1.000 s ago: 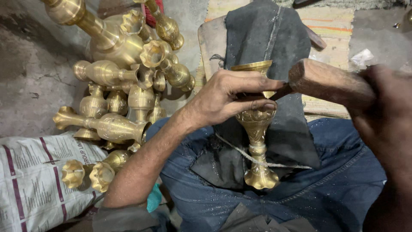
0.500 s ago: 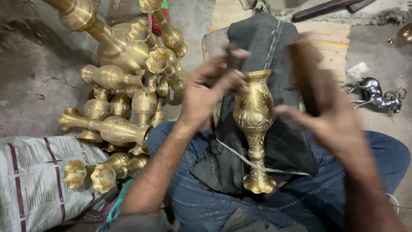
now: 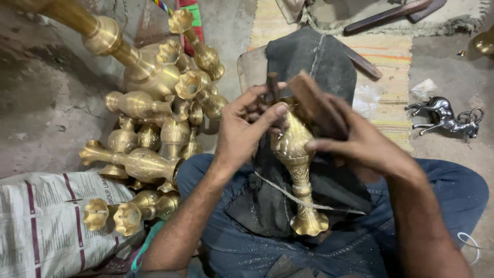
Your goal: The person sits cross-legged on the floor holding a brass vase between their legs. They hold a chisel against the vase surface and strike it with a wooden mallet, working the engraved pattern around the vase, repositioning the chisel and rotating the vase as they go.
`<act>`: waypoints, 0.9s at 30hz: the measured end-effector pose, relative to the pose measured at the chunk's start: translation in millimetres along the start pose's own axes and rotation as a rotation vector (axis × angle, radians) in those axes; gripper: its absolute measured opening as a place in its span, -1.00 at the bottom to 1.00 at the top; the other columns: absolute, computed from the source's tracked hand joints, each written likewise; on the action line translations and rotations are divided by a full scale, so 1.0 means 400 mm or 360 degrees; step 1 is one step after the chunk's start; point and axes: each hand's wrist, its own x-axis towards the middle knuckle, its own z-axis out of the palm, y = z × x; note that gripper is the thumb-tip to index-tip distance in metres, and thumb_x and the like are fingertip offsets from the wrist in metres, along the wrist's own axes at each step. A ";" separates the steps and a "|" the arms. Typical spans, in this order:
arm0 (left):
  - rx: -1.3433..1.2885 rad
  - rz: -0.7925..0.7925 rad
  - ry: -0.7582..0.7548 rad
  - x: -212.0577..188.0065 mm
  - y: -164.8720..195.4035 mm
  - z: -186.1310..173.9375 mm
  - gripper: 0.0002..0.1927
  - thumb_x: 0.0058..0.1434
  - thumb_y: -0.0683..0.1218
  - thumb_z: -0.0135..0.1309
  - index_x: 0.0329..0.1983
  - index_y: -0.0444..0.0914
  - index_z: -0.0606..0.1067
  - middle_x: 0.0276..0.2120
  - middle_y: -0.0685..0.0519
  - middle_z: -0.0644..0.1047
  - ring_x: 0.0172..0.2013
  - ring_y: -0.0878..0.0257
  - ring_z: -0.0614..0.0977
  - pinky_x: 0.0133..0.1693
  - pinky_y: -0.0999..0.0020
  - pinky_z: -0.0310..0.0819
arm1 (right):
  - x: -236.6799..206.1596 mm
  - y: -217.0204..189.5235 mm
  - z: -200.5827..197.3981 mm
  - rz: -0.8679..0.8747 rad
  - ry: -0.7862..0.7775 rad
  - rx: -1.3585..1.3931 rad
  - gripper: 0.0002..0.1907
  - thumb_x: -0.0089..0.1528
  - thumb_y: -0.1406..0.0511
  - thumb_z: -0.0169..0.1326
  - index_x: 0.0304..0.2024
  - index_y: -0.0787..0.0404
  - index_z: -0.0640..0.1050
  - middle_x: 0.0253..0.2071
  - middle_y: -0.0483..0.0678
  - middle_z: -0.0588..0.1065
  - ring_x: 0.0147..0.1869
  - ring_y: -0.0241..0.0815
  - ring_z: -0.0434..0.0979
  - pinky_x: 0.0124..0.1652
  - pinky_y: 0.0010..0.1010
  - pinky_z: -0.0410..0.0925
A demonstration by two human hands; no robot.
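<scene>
A brass vase [image 3: 297, 170] stands at frame centre on a dark cloth [image 3: 314, 62] over the person's lap, long axis near vertical, flared foot toward the lower edge and mouth hidden behind the hands. The left hand [image 3: 246, 126] is clenched on a dark punch [image 3: 271, 87] at the vase's top, while the right hand [image 3: 360, 139] grasps a wooden mallet [image 3: 314, 103] just beside it. On the grey concrete floor [image 3: 41, 103], roughly 12 more brass vases [image 3: 154, 108] lie heaped at left, 1 printed sack [image 3: 41, 221] at lower left, 1 striped mat [image 3: 391, 56] and 1 silver horse figure [image 3: 445, 116] at right.
</scene>
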 end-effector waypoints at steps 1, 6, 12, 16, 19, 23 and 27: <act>0.0068 0.0025 -0.0068 0.001 0.010 0.016 -0.59 0.37 -0.14 0.20 0.28 -0.27 0.51 -0.31 0.06 0.66 -0.29 0.36 0.72 -0.24 0.46 0.70 | -0.008 0.007 -0.015 0.0046 0.0013 0.0088 0.10 0.02 -0.01 0.38 0.54 0.09 0.26 0.12 0.16 0.57 -0.33 0.11 0.59 -0.47 -0.14 0.49; 0.0575 0.0209 -0.0433 0.004 0.054 0.065 -0.56 0.36 -0.13 0.22 0.29 -0.29 0.49 -0.09 0.04 0.71 -0.21 0.40 0.74 -0.16 0.46 0.70 | -0.017 0.022 -0.104 0.0019 0.0595 -0.0489 -0.19 0.14 0.05 0.32 0.35 0.26 0.39 -0.17 0.18 0.58 -0.29 -0.03 0.62 -0.34 -0.13 0.54; 0.0465 0.0063 -0.0422 0.035 0.068 0.101 -0.55 0.30 -0.11 0.26 0.23 -0.32 0.52 -0.08 0.04 0.71 -0.23 0.43 0.71 -0.16 0.46 0.68 | -0.031 -0.018 -0.170 -0.0441 0.0845 -0.1002 -0.51 0.21 0.26 0.35 0.15 0.24 0.53 -0.17 0.16 0.61 -0.15 0.06 0.65 -0.20 -0.05 0.48; 0.0674 0.0115 -0.0387 0.021 0.072 0.111 -0.58 0.30 -0.11 0.28 0.21 -0.31 0.56 -0.20 0.04 0.74 -0.26 0.45 0.70 -0.21 0.49 0.64 | -0.043 -0.059 -0.169 -0.0695 0.0873 -0.0990 -0.55 0.22 0.29 0.35 0.15 0.13 0.56 -0.13 0.09 0.62 -0.10 0.03 0.66 -0.11 -0.08 0.47; 0.0749 0.0201 -0.0395 0.014 0.070 0.112 -0.58 0.31 -0.11 0.28 0.21 -0.30 0.57 -0.19 0.03 0.74 -0.27 0.44 0.71 -0.22 0.48 0.64 | -0.046 -0.052 -0.150 -0.0947 0.1023 -0.1205 -0.50 0.14 0.38 0.33 0.14 0.21 0.57 -0.18 0.16 0.61 -0.14 0.18 0.64 -0.20 -0.03 0.45; 0.0787 0.0173 -0.0420 0.028 0.056 0.116 -0.58 0.32 -0.07 0.26 0.21 -0.28 0.55 -0.23 0.03 0.74 -0.28 0.41 0.75 -0.25 0.47 0.69 | -0.030 -0.008 -0.158 -0.0841 0.0988 -0.1229 -0.62 0.21 0.30 0.35 0.06 0.20 0.58 -0.27 0.08 0.61 -0.21 0.07 0.64 -0.24 -0.09 0.45; 0.0836 0.0252 -0.0466 0.027 0.050 0.118 -0.59 0.34 -0.08 0.25 0.22 -0.27 0.54 -0.12 0.01 0.72 -0.23 0.36 0.77 -0.19 0.43 0.74 | -0.020 0.035 -0.177 -0.0742 0.1008 -0.1368 -0.72 0.35 0.25 0.34 0.04 0.18 0.59 -0.32 0.00 0.59 -0.29 -0.08 0.62 -0.25 -0.17 0.46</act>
